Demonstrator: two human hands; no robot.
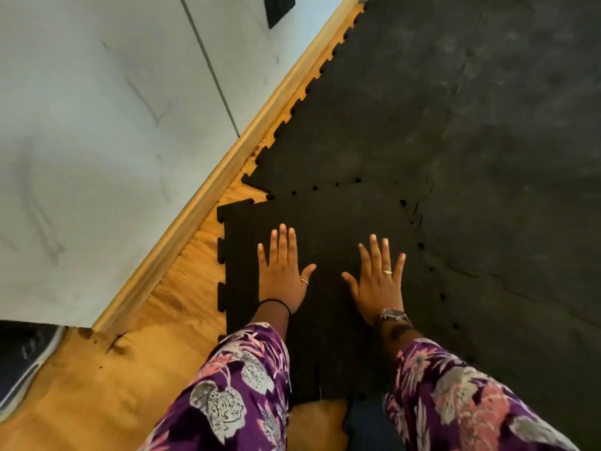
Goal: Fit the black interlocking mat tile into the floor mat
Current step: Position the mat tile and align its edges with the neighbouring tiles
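The black interlocking mat tile (328,229) lies flat on the wooden floor, with toothed edges showing along its left side. Its far edge and right edge meet the laid floor mat (422,109), where small dark gaps mark the seams. My left hand (282,271) rests palm down on the tile's left half, fingers spread. My right hand (379,281) presses flat on its right half, fingers spread too. Neither hand grips anything.
A wooden skirting board (227,164) runs diagonally along a pale wall (97,125). Bare wood floor (130,385) lies left of the tile. A dark object (22,356) sits at the lower left corner.
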